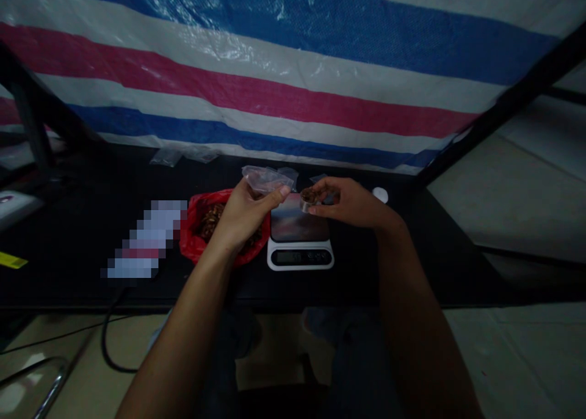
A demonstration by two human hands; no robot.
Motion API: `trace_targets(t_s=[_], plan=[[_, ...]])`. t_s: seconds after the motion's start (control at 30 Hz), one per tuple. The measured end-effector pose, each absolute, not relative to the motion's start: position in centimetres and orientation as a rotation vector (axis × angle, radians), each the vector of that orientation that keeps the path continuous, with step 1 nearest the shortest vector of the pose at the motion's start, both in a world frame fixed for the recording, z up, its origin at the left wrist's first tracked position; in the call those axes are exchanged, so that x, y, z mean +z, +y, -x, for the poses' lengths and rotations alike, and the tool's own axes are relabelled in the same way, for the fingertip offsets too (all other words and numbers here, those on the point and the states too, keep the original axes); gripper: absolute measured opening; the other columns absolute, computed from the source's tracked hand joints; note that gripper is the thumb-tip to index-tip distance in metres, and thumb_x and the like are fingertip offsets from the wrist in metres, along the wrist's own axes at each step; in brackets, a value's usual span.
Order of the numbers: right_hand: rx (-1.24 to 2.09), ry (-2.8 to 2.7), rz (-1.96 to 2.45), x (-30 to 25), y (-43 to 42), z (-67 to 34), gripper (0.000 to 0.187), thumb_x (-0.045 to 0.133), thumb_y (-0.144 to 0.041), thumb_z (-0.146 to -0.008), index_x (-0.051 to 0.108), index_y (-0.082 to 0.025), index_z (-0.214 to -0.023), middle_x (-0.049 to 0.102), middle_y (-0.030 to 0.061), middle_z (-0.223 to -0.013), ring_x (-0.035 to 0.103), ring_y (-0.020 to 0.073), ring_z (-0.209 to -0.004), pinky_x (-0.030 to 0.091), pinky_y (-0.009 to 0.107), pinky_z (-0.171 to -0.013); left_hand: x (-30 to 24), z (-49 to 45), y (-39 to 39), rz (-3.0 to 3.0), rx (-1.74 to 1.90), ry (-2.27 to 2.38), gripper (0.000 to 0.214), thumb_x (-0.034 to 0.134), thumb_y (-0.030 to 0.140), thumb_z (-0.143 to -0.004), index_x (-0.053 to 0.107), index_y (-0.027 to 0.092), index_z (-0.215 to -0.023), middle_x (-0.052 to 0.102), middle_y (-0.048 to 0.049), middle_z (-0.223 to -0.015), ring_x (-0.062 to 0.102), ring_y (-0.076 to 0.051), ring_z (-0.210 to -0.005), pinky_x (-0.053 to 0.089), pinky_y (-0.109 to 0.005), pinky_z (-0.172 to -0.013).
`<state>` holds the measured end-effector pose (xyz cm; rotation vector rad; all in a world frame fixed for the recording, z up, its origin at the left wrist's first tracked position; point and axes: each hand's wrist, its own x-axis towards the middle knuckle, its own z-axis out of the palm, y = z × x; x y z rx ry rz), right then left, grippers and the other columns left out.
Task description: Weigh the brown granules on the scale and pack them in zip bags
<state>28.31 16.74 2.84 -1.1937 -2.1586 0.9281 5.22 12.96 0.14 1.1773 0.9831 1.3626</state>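
My left hand [245,214] pinches a small clear plastic bag [264,179] and holds it up above the left side of a white kitchen scale [300,248]. My right hand [343,202] is closed on a small metal cup [309,199] heaped with brown dried bits, tilted toward the bag's mouth over the scale's platform. Just left of the scale, partly hidden behind my left hand, lies a red plastic bag [196,236] holding more of the brown dried stuff [210,220].
All this sits on a black table [68,242] backed by a striped blue, red and white tarp [274,83]. Loose clear bags [167,156] lie near the tarp. A small white round thing [379,194] is right of my hand. A cable [107,336] hangs below.
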Motion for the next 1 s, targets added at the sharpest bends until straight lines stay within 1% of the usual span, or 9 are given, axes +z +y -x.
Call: trace_targets(t_s=[0.17, 0.27, 0.4, 0.57, 0.77, 0.83, 1.0], plan=[[0.918, -2.166, 1.193, 3.3, 16.2, -27.6, 0.033, 0.084, -0.034, -0.078, 0.076, -0.018, -0.106, 0.079, 0.0084, -0.105, 0.071, 0.0235, -0.094, 0.057, 0.038, -0.083, 0.2, -6.1, 12.7, -1.146, 1.335, 0.945, 0.049, 0.093, 0.050, -0.072, 0.075, 0.018, -0.103, 0.081, -0.0091, -0.103, 0.075, -0.026, -0.096, 0.057, -0.040, -0.094], [0.904, -2.173, 1.154, 3.5, 16.0, -27.2, 0.030, 0.084, -0.032, -0.078, 0.075, -0.019, -0.103, 0.079, 0.0067, -0.103, 0.071, 0.0229, -0.093, 0.057, 0.038, -0.084, 0.3, -6.3, 12.6, -1.131, 1.337, 0.931, 0.051, 0.095, 0.050, -0.070, 0.075, 0.019, -0.105, 0.082, -0.0092, -0.105, 0.076, -0.026, -0.097, 0.058, -0.040, -0.095], [0.878, -2.182, 1.130, 3.7, 15.9, -26.9, 0.027, 0.084, -0.032, -0.077, 0.073, -0.019, -0.098, 0.078, 0.0052, -0.097, 0.070, 0.0211, -0.088, 0.056, 0.035, -0.080, 0.4, -6.6, 12.5, -1.116, 1.318, 0.932, 0.053, 0.095, 0.046, -0.071, 0.073, 0.018, -0.110, 0.082, -0.0108, -0.112, 0.076, -0.026, -0.101, 0.059, -0.039, -0.096], [0.817, -2.190, 1.150, 4.0, 15.5, -26.7, 0.023, 0.083, -0.032, -0.078, 0.073, -0.019, -0.095, 0.077, 0.0044, -0.092, 0.069, 0.0212, -0.087, 0.055, 0.034, -0.077, 0.2, -6.9, 12.6, -1.082, 1.315, 0.908, 0.055, 0.094, 0.038, -0.072, 0.068, 0.018, -0.117, 0.081, -0.0111, -0.116, 0.077, -0.026, -0.104, 0.059, -0.041, -0.097], [0.726, -2.200, 1.175, 4.4, 15.2, -26.4, 0.021, 0.081, -0.028, -0.079, 0.075, -0.018, -0.096, 0.077, 0.0054, -0.090, 0.070, 0.0224, -0.086, 0.055, 0.035, -0.078, 0.4, -7.1, 12.5, -1.180, 1.316, 0.906, 0.039, 0.091, 0.035, -0.074, 0.072, 0.017, -0.103, 0.081, -0.0110, -0.114, 0.075, -0.028, -0.109, 0.057, -0.043, -0.103], [0.709, -2.190, 1.171, 4.5, 15.0, -26.4, 0.022, 0.082, -0.027, -0.079, 0.075, -0.019, -0.098, 0.077, 0.0058, -0.091, 0.071, 0.0231, -0.087, 0.057, 0.036, -0.080, 0.5, -7.1, 12.4, -1.202, 1.314, 0.903, 0.037, 0.090, 0.035, -0.075, 0.073, 0.017, -0.103, 0.080, -0.0103, -0.114, 0.074, -0.027, -0.108, 0.056, -0.042, -0.103], [0.689, -2.126, 1.096, 4.7, 14.8, -26.3, 0.023, 0.081, -0.028, -0.083, 0.072, -0.020, -0.103, 0.077, 0.0078, -0.104, 0.074, 0.0251, -0.098, 0.060, 0.040, -0.089, 0.0, -7.6, 12.5, -1.153, 1.371, 0.882, 0.038, 0.091, 0.036, -0.075, 0.076, 0.018, -0.104, 0.080, -0.0091, -0.112, 0.074, -0.024, -0.106, 0.055, -0.040, -0.103]])
